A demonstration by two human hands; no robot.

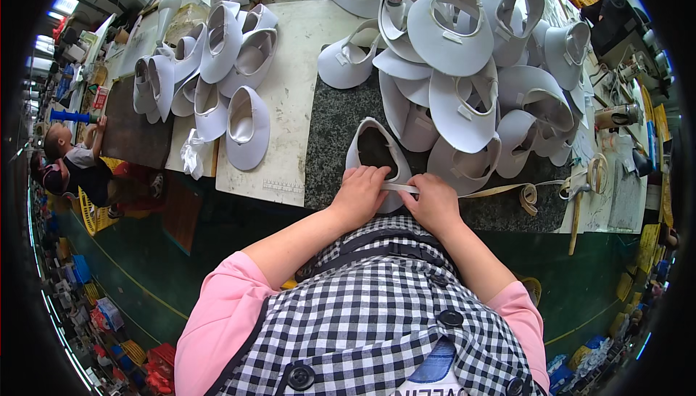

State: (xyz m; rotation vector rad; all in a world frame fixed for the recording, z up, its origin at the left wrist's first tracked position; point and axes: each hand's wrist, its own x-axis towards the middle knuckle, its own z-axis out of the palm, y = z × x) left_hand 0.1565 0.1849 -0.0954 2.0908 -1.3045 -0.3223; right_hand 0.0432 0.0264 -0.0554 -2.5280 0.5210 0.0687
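Note:
A white shoe upper [391, 157] lies at the table's front edge, its opening facing up. A narrow whitish strip [400, 188] runs across the near end of it, between my two hands. My left hand [360, 196] is closed, its fingers over the upper's left side and the strip's left end. Closed too, my right hand [433, 202] pinches the strip's right end beside the upper. To the right of that hand, a beige tape [500, 188] stretches over the dark slab; whether it joins the strip is hidden by the hand.
Several white uppers [464, 106] are heaped beyond my hands, with another group [246, 124] at the left. A coiled tape [529, 199] and scissors [580, 187] lie at the right on the dark stone slab [337, 135] and table. A child [80, 157] is at the far left.

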